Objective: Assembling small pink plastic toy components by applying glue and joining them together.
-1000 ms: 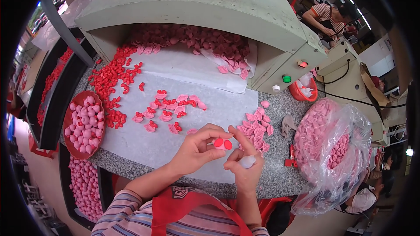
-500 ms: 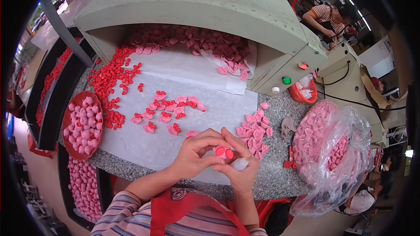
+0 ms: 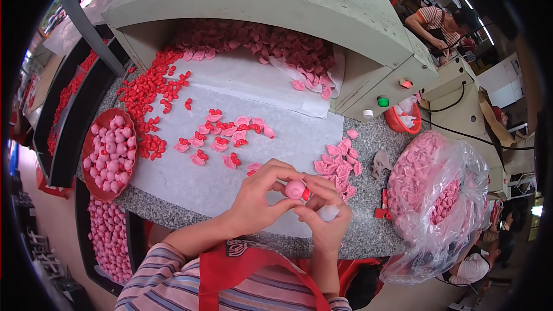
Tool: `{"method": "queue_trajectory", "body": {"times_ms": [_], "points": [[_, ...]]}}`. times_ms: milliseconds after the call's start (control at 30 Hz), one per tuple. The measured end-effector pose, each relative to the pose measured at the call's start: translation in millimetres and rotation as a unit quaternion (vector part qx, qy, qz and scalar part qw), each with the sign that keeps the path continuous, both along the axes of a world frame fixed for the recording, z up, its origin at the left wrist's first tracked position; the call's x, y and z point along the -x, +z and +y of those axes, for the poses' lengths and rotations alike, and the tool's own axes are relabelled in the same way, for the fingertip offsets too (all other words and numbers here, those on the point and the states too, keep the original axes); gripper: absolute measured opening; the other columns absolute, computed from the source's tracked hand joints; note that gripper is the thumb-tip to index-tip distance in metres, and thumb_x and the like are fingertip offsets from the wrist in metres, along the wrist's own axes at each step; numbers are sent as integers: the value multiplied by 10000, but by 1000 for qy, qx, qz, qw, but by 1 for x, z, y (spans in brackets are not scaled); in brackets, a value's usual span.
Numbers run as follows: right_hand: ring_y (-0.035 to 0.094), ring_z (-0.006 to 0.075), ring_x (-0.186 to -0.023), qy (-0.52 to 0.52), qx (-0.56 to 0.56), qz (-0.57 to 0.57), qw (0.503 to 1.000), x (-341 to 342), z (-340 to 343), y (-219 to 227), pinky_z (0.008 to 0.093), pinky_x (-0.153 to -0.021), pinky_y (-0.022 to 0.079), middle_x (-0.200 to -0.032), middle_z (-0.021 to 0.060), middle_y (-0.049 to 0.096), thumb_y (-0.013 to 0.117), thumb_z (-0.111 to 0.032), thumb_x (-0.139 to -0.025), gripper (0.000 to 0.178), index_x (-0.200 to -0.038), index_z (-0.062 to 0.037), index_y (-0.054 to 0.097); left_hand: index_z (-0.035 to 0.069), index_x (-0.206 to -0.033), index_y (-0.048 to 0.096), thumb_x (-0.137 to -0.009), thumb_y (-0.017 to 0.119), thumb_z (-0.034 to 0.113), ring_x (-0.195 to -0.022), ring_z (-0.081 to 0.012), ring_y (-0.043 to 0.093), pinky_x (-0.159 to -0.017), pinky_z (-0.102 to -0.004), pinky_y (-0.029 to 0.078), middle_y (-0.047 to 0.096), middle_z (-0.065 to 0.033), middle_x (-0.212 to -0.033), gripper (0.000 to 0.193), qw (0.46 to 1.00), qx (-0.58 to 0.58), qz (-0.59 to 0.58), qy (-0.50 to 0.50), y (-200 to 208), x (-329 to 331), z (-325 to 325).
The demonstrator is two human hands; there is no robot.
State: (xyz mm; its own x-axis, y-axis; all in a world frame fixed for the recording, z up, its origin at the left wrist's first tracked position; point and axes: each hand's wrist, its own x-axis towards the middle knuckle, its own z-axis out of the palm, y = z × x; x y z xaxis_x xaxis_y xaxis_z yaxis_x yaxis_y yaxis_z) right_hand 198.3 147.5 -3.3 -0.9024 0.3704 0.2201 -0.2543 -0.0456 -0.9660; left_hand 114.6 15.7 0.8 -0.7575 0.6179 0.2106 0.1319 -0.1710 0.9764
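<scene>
A small rounded pink toy part point(image 3: 295, 189) with a red piece at its side is held between my two hands over the front of the white paper sheet. My left hand point(image 3: 259, 198) pinches it from the left with thumb and fingers. From the other side, the fingers of my right hand point(image 3: 326, 210) close on its red end. A small whitish, translucent bottle-like thing point(image 3: 328, 213) is tucked in my right palm, mostly covered. Beyond my hands, several pink shell pieces with red bow-shaped pieces point(image 3: 219, 144) lie on the paper.
Loose red pieces point(image 3: 151, 89) heap at left, above a red bowl point(image 3: 92, 187) of pink balls. Pink shells point(image 3: 340, 164) lie right of the paper, near a plastic bag point(image 3: 455, 196) of more. A grey-green machine housing point(image 3: 259, 3) stands behind. A co-worker point(image 3: 435, 26) sits far right.
The toy part has turned in my fingers: two red ovals faced up before, and now its rounded pink side shows. My right hand has shifted slightly right. The whole view has moved a little.
</scene>
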Motion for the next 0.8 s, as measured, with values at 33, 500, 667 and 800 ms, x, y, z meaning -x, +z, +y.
{"method": "queue_trajectory", "body": {"times_ms": [33, 500, 667, 800], "points": [[511, 39, -571, -16, -8, -12, 1000, 1, -2, -1, 169, -502, 408, -1100, 148, 559, 713, 59, -631, 391, -1002, 3, 602, -3, -1070, 541, -690, 663, -56, -954, -169, 541, -770, -265, 504, 473, -108, -1076, 402, 999, 10, 36, -6, -3, 1, -1], [536, 58, -592, -49, -16, 12, 999, -3, -4, -1, 180, -524, 429, -1051, 136, 571, 716, 58, -632, 257, -863, -13, 626, -5, -949, 624, -743, 568, -117, -965, -181, 536, -818, -280, 463, 508, -132, -1050, 241, 979, -137, -117, -93, -5, -2, -4], [541, 49, -621, -65, -86, -5, 994, -2, -9, 2, 178, -532, 437, -1051, 129, 570, 704, 66, -647, 234, -853, -16, 630, -5, -887, 631, -736, 564, -121, -961, -184, 522, -807, -284, 442, 514, -131, -1037, 202, 966, -160, -190, -78, -9, -3, -2], [549, 55, -637, -72, -87, -7, 994, -2, -11, 3, 179, -535, 442, -1049, 127, 571, 698, 66, -656, 216, -845, -17, 633, -5, -873, 631, -738, 566, -115, -958, -187, 522, -802, -286, 445, 518, -131, -1028, 186, 970, -158, -167, -74, -9, -4, -2]]}}
